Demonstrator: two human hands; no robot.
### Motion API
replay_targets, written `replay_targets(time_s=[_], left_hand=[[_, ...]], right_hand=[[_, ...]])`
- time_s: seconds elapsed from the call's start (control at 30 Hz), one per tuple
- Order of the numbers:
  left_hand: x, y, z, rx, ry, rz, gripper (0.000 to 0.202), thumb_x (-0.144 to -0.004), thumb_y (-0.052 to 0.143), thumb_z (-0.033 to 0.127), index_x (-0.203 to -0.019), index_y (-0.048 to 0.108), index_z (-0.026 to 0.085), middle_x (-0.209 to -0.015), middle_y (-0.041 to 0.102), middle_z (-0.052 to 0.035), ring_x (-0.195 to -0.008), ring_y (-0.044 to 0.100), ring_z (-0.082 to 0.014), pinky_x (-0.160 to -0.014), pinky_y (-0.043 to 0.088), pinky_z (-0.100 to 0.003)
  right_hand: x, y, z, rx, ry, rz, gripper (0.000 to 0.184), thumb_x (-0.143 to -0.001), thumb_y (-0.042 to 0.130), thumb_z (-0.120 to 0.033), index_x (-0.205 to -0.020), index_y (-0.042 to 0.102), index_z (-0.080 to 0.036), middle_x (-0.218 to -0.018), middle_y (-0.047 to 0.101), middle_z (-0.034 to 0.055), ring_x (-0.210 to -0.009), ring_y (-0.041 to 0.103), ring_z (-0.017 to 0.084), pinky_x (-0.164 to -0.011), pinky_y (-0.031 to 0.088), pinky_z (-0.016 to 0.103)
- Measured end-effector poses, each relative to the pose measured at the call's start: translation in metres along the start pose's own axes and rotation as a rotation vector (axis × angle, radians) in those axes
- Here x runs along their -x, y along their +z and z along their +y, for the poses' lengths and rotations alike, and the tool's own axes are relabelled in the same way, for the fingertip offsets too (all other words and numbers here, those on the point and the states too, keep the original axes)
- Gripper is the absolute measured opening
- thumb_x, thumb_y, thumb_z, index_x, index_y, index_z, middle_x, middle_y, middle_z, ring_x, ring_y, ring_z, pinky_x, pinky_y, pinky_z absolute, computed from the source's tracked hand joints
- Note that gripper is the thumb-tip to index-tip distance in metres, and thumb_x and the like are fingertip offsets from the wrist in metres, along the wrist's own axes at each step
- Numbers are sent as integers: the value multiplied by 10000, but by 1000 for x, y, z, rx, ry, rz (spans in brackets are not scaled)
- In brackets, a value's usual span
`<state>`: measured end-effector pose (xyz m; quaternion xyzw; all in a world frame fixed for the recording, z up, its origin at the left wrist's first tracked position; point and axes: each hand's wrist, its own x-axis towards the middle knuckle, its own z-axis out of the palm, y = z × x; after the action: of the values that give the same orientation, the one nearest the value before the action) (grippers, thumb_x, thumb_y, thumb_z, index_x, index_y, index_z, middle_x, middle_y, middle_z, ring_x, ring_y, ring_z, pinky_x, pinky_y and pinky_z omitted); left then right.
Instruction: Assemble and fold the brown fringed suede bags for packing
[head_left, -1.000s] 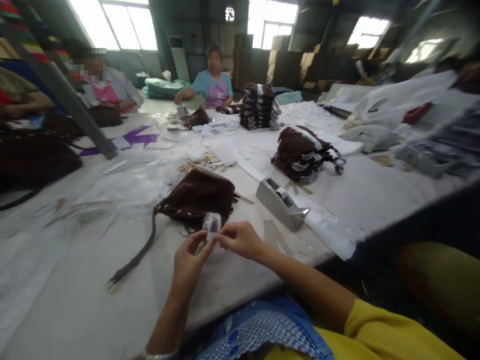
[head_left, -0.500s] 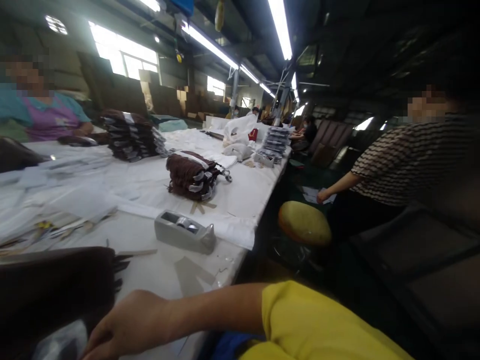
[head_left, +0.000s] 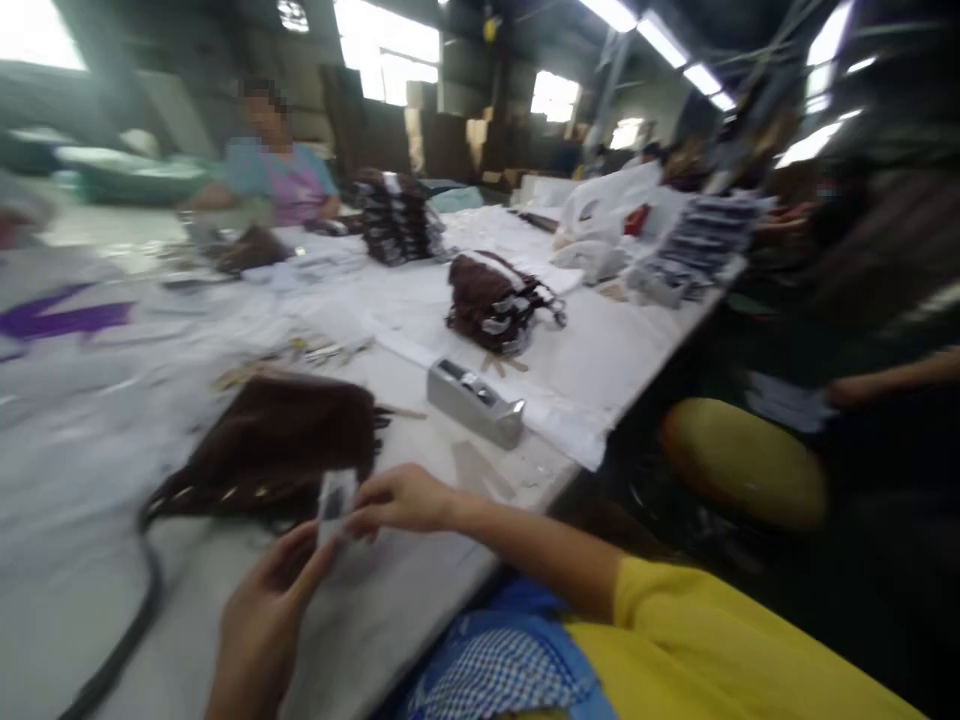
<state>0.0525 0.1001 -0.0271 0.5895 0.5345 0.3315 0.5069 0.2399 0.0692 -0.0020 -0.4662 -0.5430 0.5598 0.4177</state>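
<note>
Between my two hands is a small whitish packet (head_left: 336, 497) with a dark patch in its middle. My left hand (head_left: 271, 605) pinches its lower end between thumb and fingers. The fingertips of my right hand (head_left: 401, 500) close on its right edge. Just behind them a dark brown bag (head_left: 281, 435) lies flat on the white table (head_left: 375, 620). Its long strap (head_left: 154, 600) trails down to the left. A grey tape dispenser (head_left: 474, 405) stands to the right of the bag.
A bundle of brown fringed bags (head_left: 491, 300) sits behind the dispenser, with a taller stack (head_left: 397, 220) farther back. White plastic bags (head_left: 607, 215) and stacked packs (head_left: 701, 245) lie along the right side. A yellow stool (head_left: 742, 465) stands beyond the table edge. Co-workers are across and right.
The view has swung left, so the table's things sit farther right. My left hand has come into view. My right hand now grips the small packet in front of the bag.
</note>
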Motion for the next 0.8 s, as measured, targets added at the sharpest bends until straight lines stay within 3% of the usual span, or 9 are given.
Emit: replay_targets(time_s=[0.13,0.27,0.53,0.67,0.8], left_hand=[[13,-13,2,276,-5,-51,499,-654,806,471,-1029,700,160,-1028,737,-104,-989,684,-273,-880,539,-355],[11,-9,2,384,-11,-62,421,-705,802,385,-1045,693,162,-1026,738,-92,-954,689,-230,-844,528,-306],[16,-8,4,417,6,-87,373,-756,769,344,-1067,655,174,-1070,728,-87,-1026,669,-228,-917,494,-315],[16,-7,4,392,29,-58,382,-770,756,349,-1091,640,176,-1100,711,-91,-1060,646,-233,-934,474,-328],[18,-6,2,368,66,-31,391,-776,751,357,-1110,644,184,-1123,688,-82,-1087,617,-231,-962,451,-330]], right_hand=[[-7,-3,4,-74,-54,-31,298,-805,708,-433,-871,724,-143,-781,690,27,-723,666,154,-740,539,274],[-8,3,12,56,-76,97,181,-791,689,-330,-815,741,-158,-791,672,32,-700,637,156,-675,531,261],[-9,21,5,74,-72,221,138,-790,608,-227,-755,726,-167,-699,674,20,-679,645,169,-666,542,268],[-11,28,6,35,-72,247,153,-788,579,-240,-811,708,-161,-748,640,24,-640,627,156,-531,562,241],[-13,32,8,71,-76,292,178,-779,575,-256,-896,680,-172,-817,614,33,-668,619,171,-395,510,207]])
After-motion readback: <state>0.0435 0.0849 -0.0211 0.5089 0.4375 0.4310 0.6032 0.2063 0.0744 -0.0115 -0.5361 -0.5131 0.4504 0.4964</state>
